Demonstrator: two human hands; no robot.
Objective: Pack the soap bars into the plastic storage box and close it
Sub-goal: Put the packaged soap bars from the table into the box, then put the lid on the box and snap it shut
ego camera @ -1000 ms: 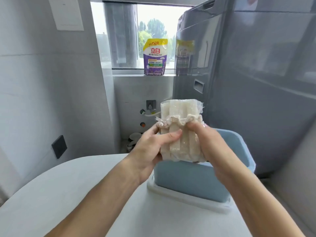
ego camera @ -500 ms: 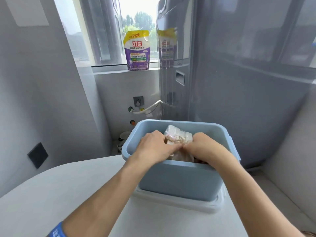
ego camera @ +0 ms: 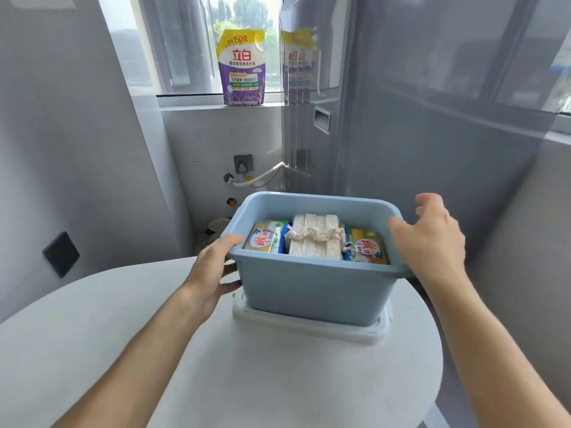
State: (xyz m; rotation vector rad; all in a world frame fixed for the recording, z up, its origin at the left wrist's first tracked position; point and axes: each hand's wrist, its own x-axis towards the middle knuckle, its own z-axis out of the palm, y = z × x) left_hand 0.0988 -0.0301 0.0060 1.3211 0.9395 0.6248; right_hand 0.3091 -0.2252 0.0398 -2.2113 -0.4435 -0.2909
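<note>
A light blue plastic storage box (ego camera: 315,291) stands open on its white lid (ego camera: 309,330) on the round white table (ego camera: 154,350). Inside lie a clear bag of white soap bars (ego camera: 315,242) tied with a frilly band, a wrapped yellow-green soap bar (ego camera: 267,237) to its left and another wrapped bar (ego camera: 367,247) to its right. My left hand (ego camera: 213,267) grips the box's left rim, thumb on top. My right hand (ego camera: 429,239) hovers at the right rim with fingers spread, thumb touching the rim's edge, holding nothing.
A tall grey appliance (ego camera: 432,103) rises right behind the box. A purple and yellow detergent pouch (ego camera: 241,67) stands on the window sill. A wall socket (ego camera: 243,163) with a white hose sits below the sill. The table edge curves close to the right of the box.
Both hands lowered the bag of soap bars into the box and let go. The left hand moved to the box's left rim, the right hand to its right rim.
</note>
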